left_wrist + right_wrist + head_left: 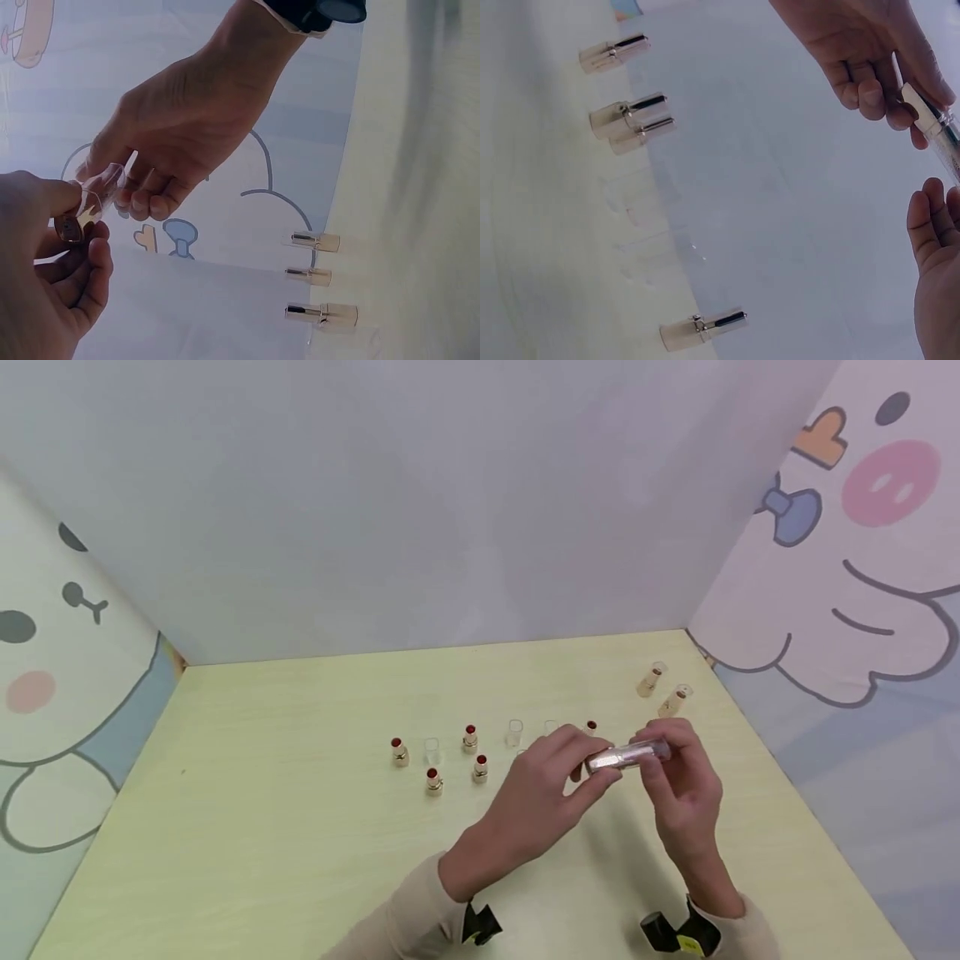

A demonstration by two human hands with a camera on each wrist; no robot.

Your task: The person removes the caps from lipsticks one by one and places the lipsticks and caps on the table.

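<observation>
Both hands meet over a lipstick (626, 756) raised above the table. My left hand (536, 781) pinches its base (71, 229) between thumb and fingers. On the other end, my right hand (684, 785) holds the clear cap (110, 180), which surrounds the tube's upper part. In the right wrist view the base (924, 109) comes out of the left fingers, pale and shiny. Beyond the hands, an uncapped lipstick (591, 726) is partly hidden, only its dark red tip showing.
Several uncapped lipsticks with red tips, such as one lipstick (400, 753), stand mid-table (262, 827). Clear caps (514, 732) stand among them. At the back right are two lipsticks (651, 680) with caps on. Walls with cartoon prints (825, 610) enclose the table's sides.
</observation>
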